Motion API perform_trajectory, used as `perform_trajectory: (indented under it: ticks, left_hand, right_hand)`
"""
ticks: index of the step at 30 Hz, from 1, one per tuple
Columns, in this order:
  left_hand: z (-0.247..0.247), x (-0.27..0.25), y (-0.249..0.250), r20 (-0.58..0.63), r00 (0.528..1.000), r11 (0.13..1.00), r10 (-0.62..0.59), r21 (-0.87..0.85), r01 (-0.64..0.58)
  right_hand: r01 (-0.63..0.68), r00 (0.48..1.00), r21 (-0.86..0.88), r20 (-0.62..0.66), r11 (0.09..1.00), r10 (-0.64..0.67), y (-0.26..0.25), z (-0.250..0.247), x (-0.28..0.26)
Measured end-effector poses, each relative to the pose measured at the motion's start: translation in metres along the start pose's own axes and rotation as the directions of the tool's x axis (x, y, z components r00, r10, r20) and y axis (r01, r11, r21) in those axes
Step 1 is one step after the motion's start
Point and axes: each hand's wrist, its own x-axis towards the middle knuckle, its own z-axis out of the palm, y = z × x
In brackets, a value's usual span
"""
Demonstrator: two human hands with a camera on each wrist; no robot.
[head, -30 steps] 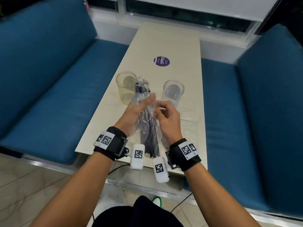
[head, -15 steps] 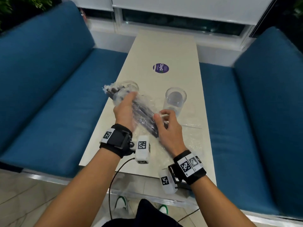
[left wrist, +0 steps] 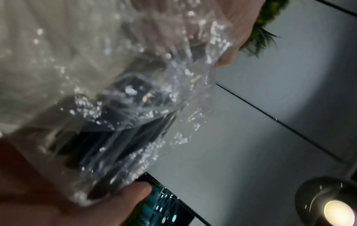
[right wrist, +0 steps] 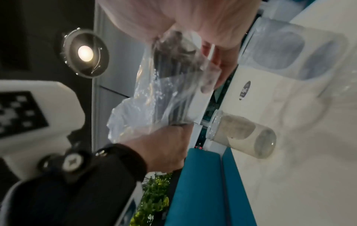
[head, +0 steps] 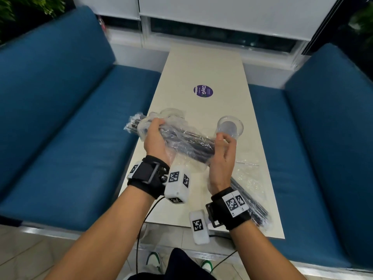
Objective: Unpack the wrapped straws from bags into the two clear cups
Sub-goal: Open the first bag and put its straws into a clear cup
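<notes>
A clear plastic bag of black wrapped straws (head: 187, 141) is held nearly level above the table's near half. My left hand (head: 154, 134) grips it round its left part, and the crumpled end sticks out to the left. My right hand (head: 223, 146) holds the bag's right end with curled fingers. In the left wrist view the bag (left wrist: 125, 114) fills the frame between thumb and fingers. The left clear cup (head: 171, 113) stands half hidden behind the bag. The right clear cup (head: 230, 126) stands just beyond my right fingers. Both cups (right wrist: 241, 134) (right wrist: 289, 53) look empty.
A second bag of black straws (head: 250, 199) lies on the beige table (head: 203, 63) near its front right edge. A purple round sticker (head: 203, 91) marks the table's middle. Blue benches (head: 60, 118) run along both sides.
The bag has swung from upright to lying sideways, its top end going left. My left hand moved left with it and my right hand turned to hold the other end.
</notes>
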Motion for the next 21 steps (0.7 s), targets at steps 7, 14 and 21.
perform_trajectory:
  ticks: [7, 14, 21]
  left_hand:
    - [-0.001, -0.008, -0.001, 0.08, 0.983, 0.985, -0.164, 0.067, 0.158]
    - [-0.012, 0.005, 0.0, 0.351, 0.894, 0.96, -0.277, 0.134, 0.245]
    - [-0.039, 0.04, -0.005, 0.055, 0.998, 0.917, 0.003, 0.398, -0.024]
  right_hand:
    - [0.234, 0.965, -0.067, -0.106, 0.97, -0.24, -0.012, 0.023, 0.001]
    - [0.493, 0.849, -0.23, -0.081, 0.839, -0.522, -0.038, 0.024, 0.051]
    - [0.675, 0.682, -0.348, -0.044, 0.65, -0.731, -0.078, 0.032, 0.121]
